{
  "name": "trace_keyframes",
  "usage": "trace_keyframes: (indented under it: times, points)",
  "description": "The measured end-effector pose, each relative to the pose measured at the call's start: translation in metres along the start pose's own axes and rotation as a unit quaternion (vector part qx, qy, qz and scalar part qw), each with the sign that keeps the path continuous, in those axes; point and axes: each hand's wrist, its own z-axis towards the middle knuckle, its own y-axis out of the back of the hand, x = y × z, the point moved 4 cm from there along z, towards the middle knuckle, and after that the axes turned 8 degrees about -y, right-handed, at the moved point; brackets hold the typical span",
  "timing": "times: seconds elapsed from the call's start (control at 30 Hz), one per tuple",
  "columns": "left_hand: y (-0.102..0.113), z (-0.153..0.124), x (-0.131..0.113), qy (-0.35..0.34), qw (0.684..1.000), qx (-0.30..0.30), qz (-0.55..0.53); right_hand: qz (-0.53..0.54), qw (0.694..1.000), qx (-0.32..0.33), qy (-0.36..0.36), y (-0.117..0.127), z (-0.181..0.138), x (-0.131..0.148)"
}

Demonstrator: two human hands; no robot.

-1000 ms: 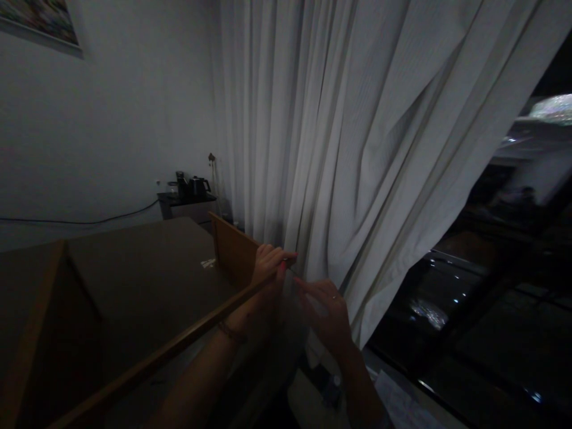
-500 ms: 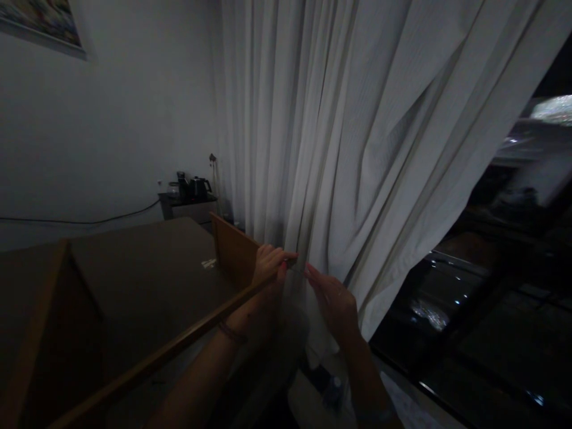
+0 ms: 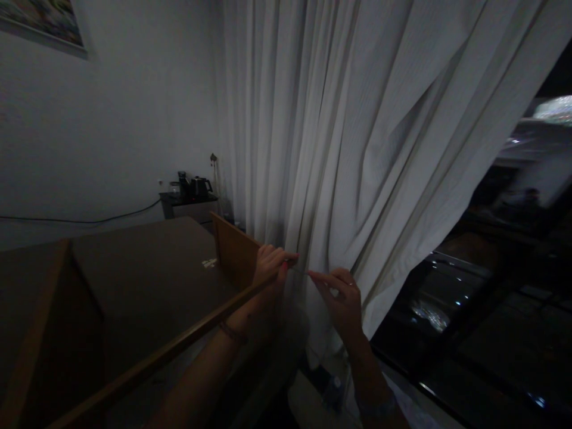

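Observation:
In a dim room, my left hand (image 3: 269,267) is closed in a pinch at the corner of a wooden frame (image 3: 235,250), its fingertips pressed on something thin. My right hand (image 3: 340,298) is also pinched, thumb against forefinger, just right of the left one. A fine thread-like line (image 3: 300,271) seems to run between the two hands; I cannot make out what it is. Both hands are right in front of the lower folds of a white curtain (image 3: 357,149).
The wooden frame's rail (image 3: 147,364) slants down to the lower left around a dark flat panel (image 3: 147,280). A small cabinet with a kettle (image 3: 199,187) stands in the far corner. A dark window (image 3: 491,286) with reflections lies right of the curtain. A picture (image 3: 42,21) hangs upper left.
My right hand rose from lower down and closed into a pinch beside my left hand. My left hand stayed at the frame corner.

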Motion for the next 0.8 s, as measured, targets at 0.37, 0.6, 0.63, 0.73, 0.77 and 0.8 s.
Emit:
trace_keyframes:
  times: [0.37,0.6,0.63,0.73,0.77,0.8]
  points:
    - [0.0,0.001,0.0,-0.014,1.0,-0.016,-0.001,0.134,0.971,0.052,-0.19,-0.01,-0.005,-0.007]
    - [0.0,0.001,0.0,-0.002,1.0,-0.002,0.007,0.024,1.0,-0.016,0.0,-0.005,-0.005,0.013]
    - [0.0,0.001,0.0,0.001,1.0,0.001,0.006,0.008,0.999,-0.019,0.043,-0.005,-0.005,0.016]
    - [-0.002,0.001,0.002,0.006,1.0,0.006,0.005,-0.017,0.992,-0.012,0.128,-0.005,-0.005,0.022]
    - [-0.002,0.0,0.002,0.007,1.0,0.007,0.004,-0.016,0.991,-0.009,0.131,-0.005,-0.005,0.023]
    - [-0.002,0.0,0.002,0.005,1.0,0.005,0.003,-0.009,0.993,-0.006,0.12,-0.005,-0.005,0.023]
